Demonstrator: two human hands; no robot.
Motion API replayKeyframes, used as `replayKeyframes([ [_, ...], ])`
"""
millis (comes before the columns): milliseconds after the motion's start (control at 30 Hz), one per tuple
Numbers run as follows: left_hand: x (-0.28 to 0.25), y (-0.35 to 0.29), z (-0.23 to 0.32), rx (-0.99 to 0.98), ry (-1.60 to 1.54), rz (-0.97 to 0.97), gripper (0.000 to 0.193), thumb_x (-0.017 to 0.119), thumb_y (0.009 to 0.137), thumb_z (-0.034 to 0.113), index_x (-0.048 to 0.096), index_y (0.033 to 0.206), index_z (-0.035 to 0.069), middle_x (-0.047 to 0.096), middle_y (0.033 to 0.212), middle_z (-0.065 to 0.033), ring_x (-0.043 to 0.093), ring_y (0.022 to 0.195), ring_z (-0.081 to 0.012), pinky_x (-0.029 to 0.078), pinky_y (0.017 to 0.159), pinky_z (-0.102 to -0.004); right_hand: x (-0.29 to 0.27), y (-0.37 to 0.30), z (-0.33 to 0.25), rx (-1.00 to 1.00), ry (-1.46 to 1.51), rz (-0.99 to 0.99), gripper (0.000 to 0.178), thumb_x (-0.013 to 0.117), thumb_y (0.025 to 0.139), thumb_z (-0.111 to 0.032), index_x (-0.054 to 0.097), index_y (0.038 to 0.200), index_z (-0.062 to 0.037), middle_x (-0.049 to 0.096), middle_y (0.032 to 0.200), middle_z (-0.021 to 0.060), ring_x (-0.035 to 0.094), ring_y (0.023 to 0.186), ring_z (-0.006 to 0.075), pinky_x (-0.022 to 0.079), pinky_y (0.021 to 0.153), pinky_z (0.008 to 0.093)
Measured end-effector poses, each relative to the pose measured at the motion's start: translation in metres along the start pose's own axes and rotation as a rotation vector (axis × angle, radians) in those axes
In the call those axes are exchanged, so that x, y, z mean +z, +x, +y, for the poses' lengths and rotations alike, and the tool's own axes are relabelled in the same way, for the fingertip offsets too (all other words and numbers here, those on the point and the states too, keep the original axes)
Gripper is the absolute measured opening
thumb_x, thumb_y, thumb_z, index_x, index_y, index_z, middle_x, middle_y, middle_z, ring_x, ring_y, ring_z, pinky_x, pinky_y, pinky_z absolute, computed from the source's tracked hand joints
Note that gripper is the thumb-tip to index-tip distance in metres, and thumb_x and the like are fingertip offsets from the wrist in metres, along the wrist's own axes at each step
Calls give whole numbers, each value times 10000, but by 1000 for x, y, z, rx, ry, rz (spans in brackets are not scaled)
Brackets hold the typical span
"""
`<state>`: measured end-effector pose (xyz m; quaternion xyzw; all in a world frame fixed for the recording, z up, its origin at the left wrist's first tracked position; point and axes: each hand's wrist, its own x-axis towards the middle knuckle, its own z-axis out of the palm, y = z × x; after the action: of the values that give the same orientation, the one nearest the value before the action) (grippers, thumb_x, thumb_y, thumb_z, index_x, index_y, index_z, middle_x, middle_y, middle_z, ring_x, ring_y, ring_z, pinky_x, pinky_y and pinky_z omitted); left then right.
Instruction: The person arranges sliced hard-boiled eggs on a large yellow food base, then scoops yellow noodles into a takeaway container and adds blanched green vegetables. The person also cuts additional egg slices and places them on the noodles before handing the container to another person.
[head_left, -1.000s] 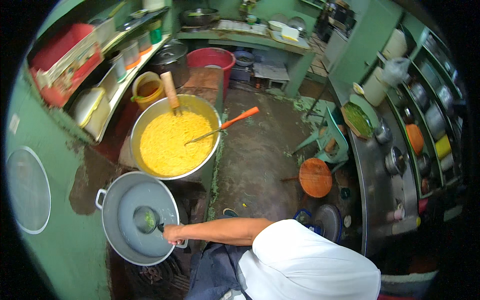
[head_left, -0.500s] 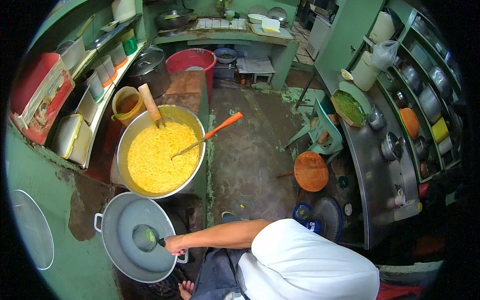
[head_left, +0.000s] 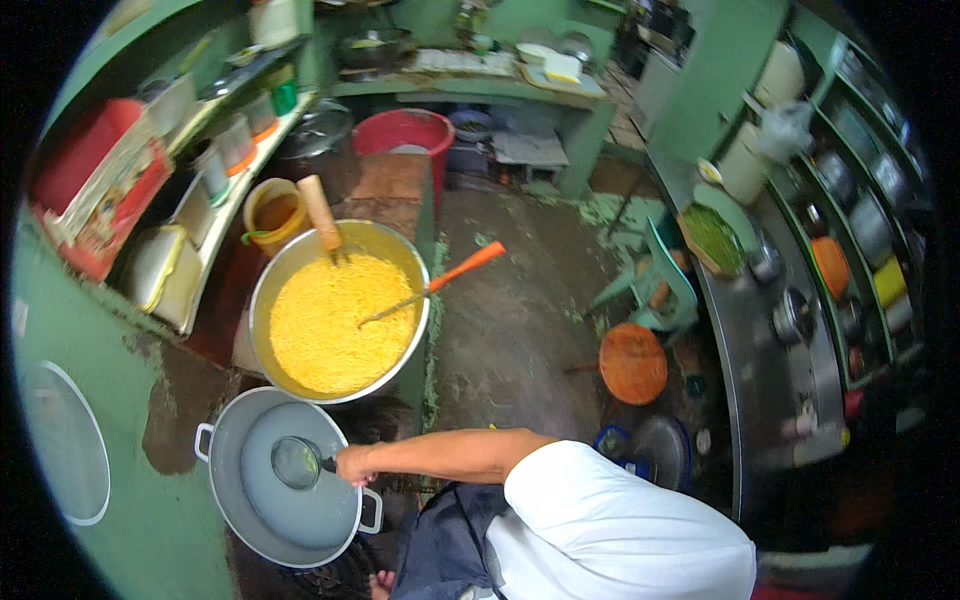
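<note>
My right hand (head_left: 357, 464) is closed round the dark handle of a round strainer (head_left: 296, 462). The strainer is over the cloudy, pale liquid in a large two-handled aluminium pot (head_left: 228, 500), and a little green shows in it. Whether its bowl touches the liquid I cannot tell. Low at the picture's edge, my left hand (head_left: 382, 584) shows only in part beside the dark apron, its fingers loosely apart with nothing seen in them. Just beyond the pot stands a wide metal basin (head_left: 424, 318) of yellow noodle-like strands. A wooden-handled tool (head_left: 318, 212) and an orange-handled utensil (head_left: 468, 266) rest in it.
A yellow tub (head_left: 262, 232) and a lidded dark pot (head_left: 318, 165) stand beyond the basin. Shelves with containers line the left wall. To the right are a wooden stool (head_left: 632, 364), a green chair (head_left: 668, 280), a fan (head_left: 662, 452) and a steel counter (head_left: 712, 330) with chopped greens.
The whole view has shifted, so the surroundings sit slightly farther right. My right hand has moved the strainer slightly toward the pot's far side. Less green shows in it.
</note>
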<state>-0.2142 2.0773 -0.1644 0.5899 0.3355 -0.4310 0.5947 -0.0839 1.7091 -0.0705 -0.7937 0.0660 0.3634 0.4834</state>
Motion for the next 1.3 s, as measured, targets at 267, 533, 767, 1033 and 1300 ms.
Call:
replayKeyframes([
  [267,-19,-9,-34,62,-116,11,789,361,881,709,193,1470,212,236,1496,-95,272,1335,-347,304,1026,-583,6,57,-17,-344,-1049,463,142,625,778,-131,730,824,-48,713,905,136,693,798,267,548,646,430],
  [533,-19,-25,-99,9,-241,192,668,381,907,653,369,1353,155,418,1318,-103,423,1153,-311,401,901,-499,-40,10,-71,-249,-852,-19,273,607,765,-228,724,921,-36,707,926,162,674,869,297,524,767,445],
  [767,-39,-26,-177,-12,-340,338,605,398,931,604,523,1250,106,577,1162,-110,555,993,-279,486,792,-424,-45,-15,-78,-8,-1056,149,322,577,817,-272,719,1046,-95,687,1094,136,667,1009,300,531,825,414],
  [1033,-52,-21,-149,119,-328,461,559,444,926,572,596,1178,97,625,1132,-101,593,949,-248,511,711,-429,-61,-48,-88,50,-951,131,323,558,858,-241,691,1064,-31,680,1086,174,657,1033,307,525,866,411],
  [1300,-48,-42,-155,36,-294,442,572,435,926,573,577,1225,107,631,1115,-87,571,1010,-269,497,765,-458,-57,-51,-76,111,-864,140,339,564,806,-261,700,1022,-38,684,1051,185,665,1006,302,535,827,413],
])
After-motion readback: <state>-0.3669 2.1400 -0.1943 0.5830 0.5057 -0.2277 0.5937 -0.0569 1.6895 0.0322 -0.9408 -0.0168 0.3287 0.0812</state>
